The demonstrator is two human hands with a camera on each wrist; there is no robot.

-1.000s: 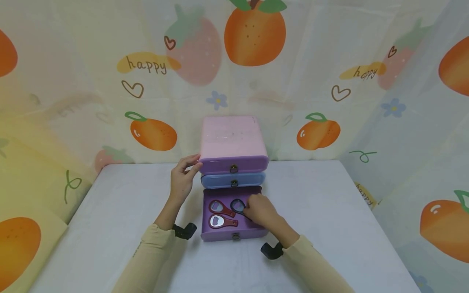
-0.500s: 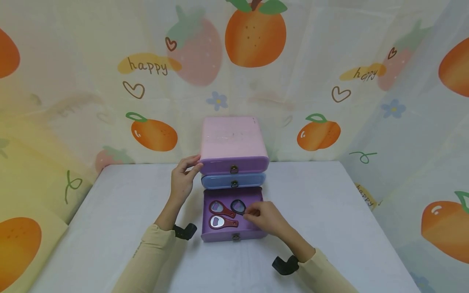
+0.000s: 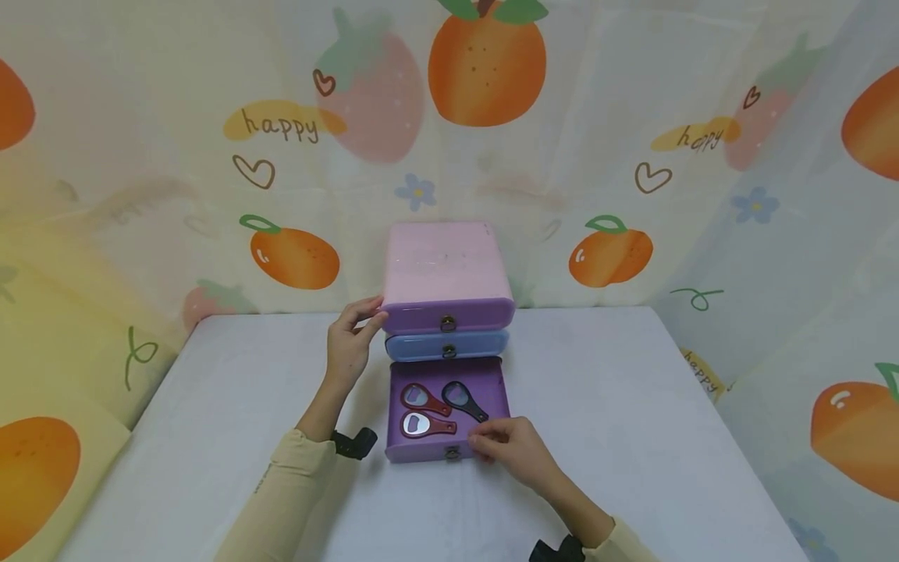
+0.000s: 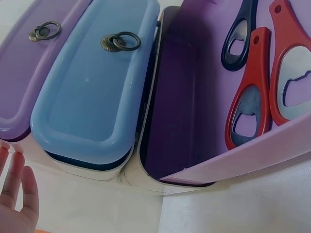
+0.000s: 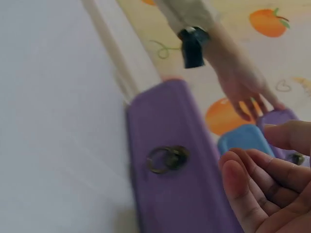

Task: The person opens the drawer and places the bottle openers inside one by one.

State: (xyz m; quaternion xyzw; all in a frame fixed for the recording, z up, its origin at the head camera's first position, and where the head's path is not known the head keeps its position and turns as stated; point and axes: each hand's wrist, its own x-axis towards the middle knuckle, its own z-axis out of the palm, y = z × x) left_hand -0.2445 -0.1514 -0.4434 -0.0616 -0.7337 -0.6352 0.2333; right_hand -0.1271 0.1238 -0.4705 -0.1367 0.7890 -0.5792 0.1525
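Observation:
A small chest (image 3: pixel 445 261) with a pink top has its purple bottom drawer (image 3: pixel 421 453) pulled out. Inside lie two red bottle openers (image 3: pixel 441 427) and a black bottle opener (image 3: pixel 474 409), flat on the drawer floor. My left hand (image 3: pixel 347 350) rests its nearly straight fingertips against the chest's left side, by the purple top drawer (image 3: pixel 414 318). Over the front right corner of the open drawer hovers my right hand (image 3: pixel 518 449), its fingers loosely bent. The right wrist view shows nothing held in that palm (image 5: pixel 286 199).
The blue middle drawer (image 3: pixel 414 346) and the top drawer are closed. Each drawer front carries a brass ring pull (image 4: pixel 121 42). The chest stands at the back of a white table (image 3: pixel 604 406), against a fruit-print cloth (image 3: pixel 534 172).
My right hand has drawn back from the black bottle opener toward the drawer's front right corner, leaving the opener lying in the drawer. The left hand stays in place.

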